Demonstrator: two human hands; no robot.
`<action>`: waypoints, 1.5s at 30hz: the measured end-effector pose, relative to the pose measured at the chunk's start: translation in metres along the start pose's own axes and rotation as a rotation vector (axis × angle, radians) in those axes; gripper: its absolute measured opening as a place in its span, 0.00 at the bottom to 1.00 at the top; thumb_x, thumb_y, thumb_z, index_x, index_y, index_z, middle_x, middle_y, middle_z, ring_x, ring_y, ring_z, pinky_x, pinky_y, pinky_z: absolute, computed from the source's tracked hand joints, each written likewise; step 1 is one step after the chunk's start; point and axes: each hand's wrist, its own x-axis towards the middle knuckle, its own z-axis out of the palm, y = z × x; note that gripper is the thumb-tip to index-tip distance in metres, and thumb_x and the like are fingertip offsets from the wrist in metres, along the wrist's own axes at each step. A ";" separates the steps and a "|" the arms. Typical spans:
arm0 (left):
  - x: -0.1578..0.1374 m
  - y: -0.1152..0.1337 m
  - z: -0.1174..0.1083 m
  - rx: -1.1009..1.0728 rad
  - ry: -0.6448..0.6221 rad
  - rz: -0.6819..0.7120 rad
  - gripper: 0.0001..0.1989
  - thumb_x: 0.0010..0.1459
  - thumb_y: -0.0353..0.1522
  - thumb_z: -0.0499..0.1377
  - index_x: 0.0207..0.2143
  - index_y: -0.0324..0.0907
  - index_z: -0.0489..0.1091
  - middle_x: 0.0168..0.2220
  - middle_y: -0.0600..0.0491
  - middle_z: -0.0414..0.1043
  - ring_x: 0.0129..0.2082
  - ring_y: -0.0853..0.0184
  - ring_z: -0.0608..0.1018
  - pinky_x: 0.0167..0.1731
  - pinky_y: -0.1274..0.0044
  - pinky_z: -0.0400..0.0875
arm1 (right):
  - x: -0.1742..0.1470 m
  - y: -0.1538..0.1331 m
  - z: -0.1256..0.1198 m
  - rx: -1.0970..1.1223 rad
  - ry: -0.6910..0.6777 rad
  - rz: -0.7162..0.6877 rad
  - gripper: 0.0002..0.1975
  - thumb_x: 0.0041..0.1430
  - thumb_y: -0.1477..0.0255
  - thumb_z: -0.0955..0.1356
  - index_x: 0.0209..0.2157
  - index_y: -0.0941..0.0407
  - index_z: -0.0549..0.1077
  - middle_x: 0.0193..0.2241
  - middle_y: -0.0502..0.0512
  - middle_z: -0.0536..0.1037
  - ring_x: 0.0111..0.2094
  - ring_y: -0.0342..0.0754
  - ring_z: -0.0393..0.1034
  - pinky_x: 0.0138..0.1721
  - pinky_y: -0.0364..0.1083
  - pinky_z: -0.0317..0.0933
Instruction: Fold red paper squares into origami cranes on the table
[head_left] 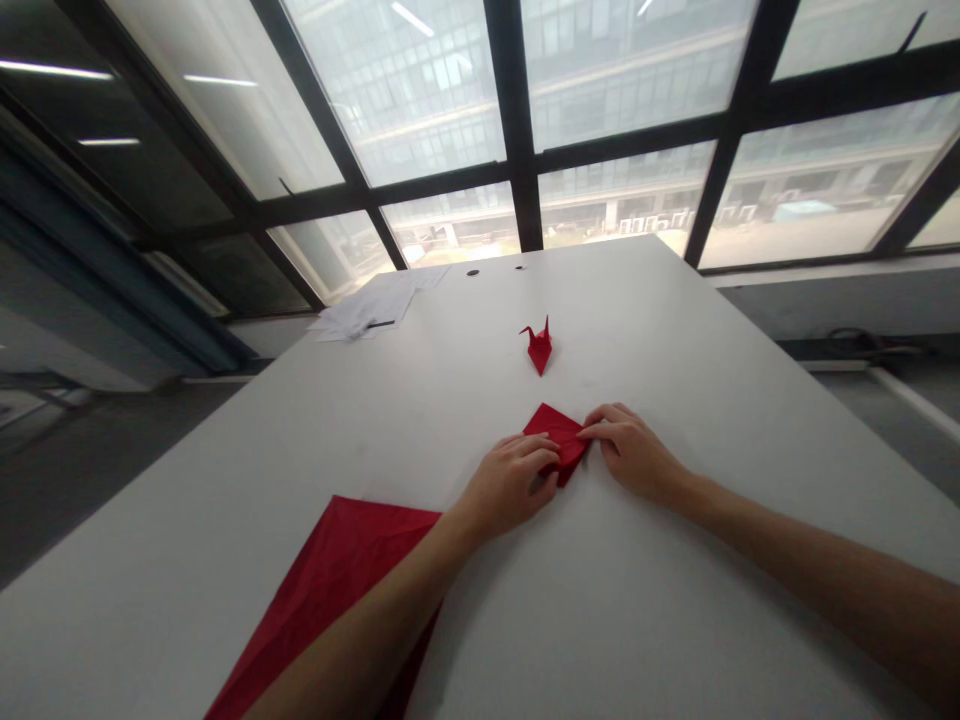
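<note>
A small folded red paper [553, 420] lies on the white table between my hands, one corner pointing away from me. My left hand [514, 482] rests over its left side, fingers laid across it and partly hiding it. At the right corner, my right hand [626, 450] pinches the edge of the paper between thumb and forefinger. Beyond them stands a finished red paper crane [540, 347] with its neck and tail raised. A larger creased red sheet [337, 570] lies under my left forearm, which covers part of it.
The white table [675, 330] reaches to the window frames [517, 120]. At its far left lie white papers [367, 303] with a dark pen [381, 324] on them. A round dark hole [472, 272] shows near the far edge. A blue curtain [97, 260] hangs at left.
</note>
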 end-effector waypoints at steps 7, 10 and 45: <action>0.001 -0.004 0.006 -0.070 0.063 -0.069 0.09 0.59 0.26 0.60 0.41 0.44 0.76 0.46 0.51 0.78 0.47 0.63 0.79 0.52 0.70 0.71 | -0.001 -0.002 -0.002 0.034 0.047 0.003 0.19 0.51 0.87 0.64 0.37 0.53 0.79 0.41 0.57 0.76 0.48 0.54 0.66 0.53 0.55 0.64; 0.000 -0.007 0.007 -0.149 0.084 -0.128 0.08 0.61 0.27 0.59 0.41 0.44 0.76 0.46 0.51 0.77 0.46 0.64 0.79 0.51 0.72 0.71 | -0.001 -0.006 -0.005 0.019 0.023 -0.012 0.20 0.46 0.88 0.66 0.36 0.52 0.79 0.42 0.55 0.76 0.48 0.54 0.66 0.54 0.55 0.62; 0.002 -0.003 0.007 0.194 -0.018 -0.146 0.27 0.63 0.23 0.53 0.59 0.58 0.69 0.55 0.51 0.69 0.52 0.59 0.68 0.53 0.64 0.65 | 0.009 0.004 0.000 -0.067 0.095 0.147 0.04 0.58 0.73 0.70 0.29 0.54 0.75 0.35 0.56 0.75 0.43 0.54 0.66 0.47 0.52 0.63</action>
